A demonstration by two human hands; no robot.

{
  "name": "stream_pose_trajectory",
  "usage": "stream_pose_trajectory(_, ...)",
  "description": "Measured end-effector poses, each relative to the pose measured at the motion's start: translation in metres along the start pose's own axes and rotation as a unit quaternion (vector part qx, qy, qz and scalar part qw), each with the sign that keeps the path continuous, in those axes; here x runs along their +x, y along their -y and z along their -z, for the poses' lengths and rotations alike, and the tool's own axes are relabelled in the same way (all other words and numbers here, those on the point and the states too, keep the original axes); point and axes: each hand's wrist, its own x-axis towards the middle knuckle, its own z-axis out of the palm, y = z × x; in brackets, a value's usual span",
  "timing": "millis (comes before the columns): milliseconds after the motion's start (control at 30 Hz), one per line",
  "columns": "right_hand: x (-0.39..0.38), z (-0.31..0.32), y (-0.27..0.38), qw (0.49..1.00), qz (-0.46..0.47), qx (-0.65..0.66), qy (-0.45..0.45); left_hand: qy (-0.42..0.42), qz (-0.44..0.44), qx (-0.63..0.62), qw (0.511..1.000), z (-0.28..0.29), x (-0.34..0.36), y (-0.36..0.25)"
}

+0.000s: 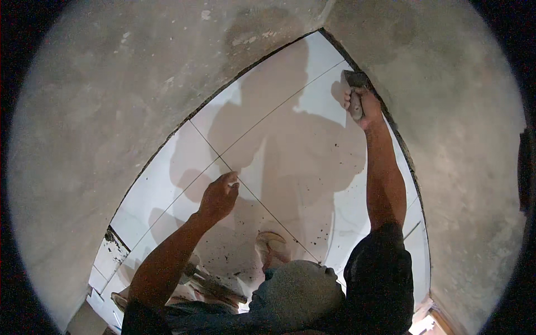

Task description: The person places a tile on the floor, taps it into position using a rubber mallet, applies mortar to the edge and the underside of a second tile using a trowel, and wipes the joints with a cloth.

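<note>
My right hand (368, 106) is stretched far forward to the right and closed around the handle of a putty knife (355, 79). Its broad, dark, dirty blade reaches the edge of a white floor tile (318, 95), beside the gap along the right wall. Over the middle of the floor is my left hand (219, 195), its fingers curled together near the crossing of the tile joints (219, 156). Whether the fingers hold anything small cannot be made out. My shadow lies across the tiles.
Bare plaster walls (100, 100) meet in the far corner, with a dark gap along the tile edges. Dark crumbs (319, 237) lie scattered on the tiles. A sandalled foot (272, 245) is below me. At the left, a dirt-smeared patch (114, 245) borders the tiles.
</note>
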Motion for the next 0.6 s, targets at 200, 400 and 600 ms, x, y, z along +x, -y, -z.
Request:
stream_pose_trajectory(200,-0.002,-0.053,-0.009,0.995,0.041,0.086,0.006,-0.057,-0.010,-0.021,0.998,0.001,-0.017,0.024)
stream_pose_trajectory(400,-0.075,-0.115,-0.020,0.917,-0.023,-0.395,0.055,-0.170,0.026,-0.041,0.984,0.001,-0.003,0.045)
stream_pose_trajectory(600,-0.075,-0.146,-0.047,0.581,0.225,-0.717,0.311,-0.240,0.007,-0.045,0.970,-0.001,0.005,0.060)
